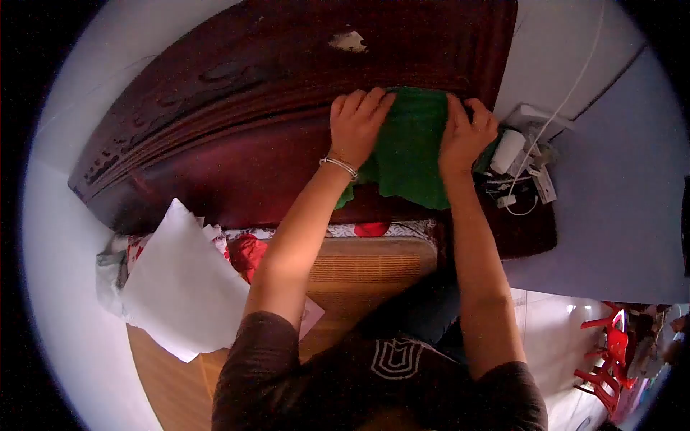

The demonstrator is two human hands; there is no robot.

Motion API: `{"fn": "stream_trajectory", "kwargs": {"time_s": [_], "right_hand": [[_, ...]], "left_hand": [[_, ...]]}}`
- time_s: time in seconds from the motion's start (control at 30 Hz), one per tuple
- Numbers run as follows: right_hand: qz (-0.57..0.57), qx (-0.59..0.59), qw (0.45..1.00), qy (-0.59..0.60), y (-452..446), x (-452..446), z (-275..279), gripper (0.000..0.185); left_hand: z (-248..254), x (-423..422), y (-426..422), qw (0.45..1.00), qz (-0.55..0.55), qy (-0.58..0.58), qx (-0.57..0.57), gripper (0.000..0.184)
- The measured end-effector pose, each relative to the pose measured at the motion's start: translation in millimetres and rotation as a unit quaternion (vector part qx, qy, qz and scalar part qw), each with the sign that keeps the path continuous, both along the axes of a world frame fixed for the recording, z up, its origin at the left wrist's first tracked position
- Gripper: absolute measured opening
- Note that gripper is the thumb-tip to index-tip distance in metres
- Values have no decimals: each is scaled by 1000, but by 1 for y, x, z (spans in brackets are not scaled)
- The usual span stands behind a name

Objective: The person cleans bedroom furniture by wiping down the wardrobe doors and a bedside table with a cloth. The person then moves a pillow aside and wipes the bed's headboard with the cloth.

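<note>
A green cloth (413, 154) hangs against the dark red headboard (259, 165), its upper edge spread between my two hands. My left hand (357, 123) is at the cloth's upper left corner, fingers bent and pressed on it, with a silver bangle at the wrist. At the upper right corner my right hand (466, 136) pinches the cloth between thumb and fingers. The lower edge of the cloth hangs loose and uneven, and a small part of it shows beneath my left wrist.
Below the headboard lies a bed with a woven mat (374, 266), and a white pillow (183, 287) at the left. A small dark stand (528, 233) at the right holds a white bottle (507, 151) and cables. Red chairs (611, 359) stand farther off.
</note>
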State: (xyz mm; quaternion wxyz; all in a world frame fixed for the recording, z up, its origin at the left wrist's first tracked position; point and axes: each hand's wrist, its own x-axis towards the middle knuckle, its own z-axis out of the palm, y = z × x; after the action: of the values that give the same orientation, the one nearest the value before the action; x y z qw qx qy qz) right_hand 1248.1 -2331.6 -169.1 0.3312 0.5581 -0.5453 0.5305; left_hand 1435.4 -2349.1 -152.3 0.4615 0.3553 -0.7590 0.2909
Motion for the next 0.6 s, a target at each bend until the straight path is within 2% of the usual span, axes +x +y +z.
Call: {"fn": "stream_trajectory", "kwargs": {"time_s": [0.07, 0.2, 0.27, 0.47, 0.6], "right_hand": [[-2, 53, 998, 17, 3, 2, -6, 35], [29, 107, 992, 57, 6, 19, 1, 41], [47, 107, 990, 81, 1, 36, -3, 44], [159, 134, 973, 102, 4, 100, 3, 46], [201, 204, 953, 101, 16, 113, 10, 53]], "left_hand": [[-4, 2, -1, 998, 34, -58, -7, 43], [-3, 13, 5, 995, 53, -87, 5, 43], [3, 27, 6, 988, 104, -114, -17, 36], [0, 76, 19, 979, 180, -92, 0, 41], [-7, 50, 34, 971, 218, -73, 64, 39]]}}
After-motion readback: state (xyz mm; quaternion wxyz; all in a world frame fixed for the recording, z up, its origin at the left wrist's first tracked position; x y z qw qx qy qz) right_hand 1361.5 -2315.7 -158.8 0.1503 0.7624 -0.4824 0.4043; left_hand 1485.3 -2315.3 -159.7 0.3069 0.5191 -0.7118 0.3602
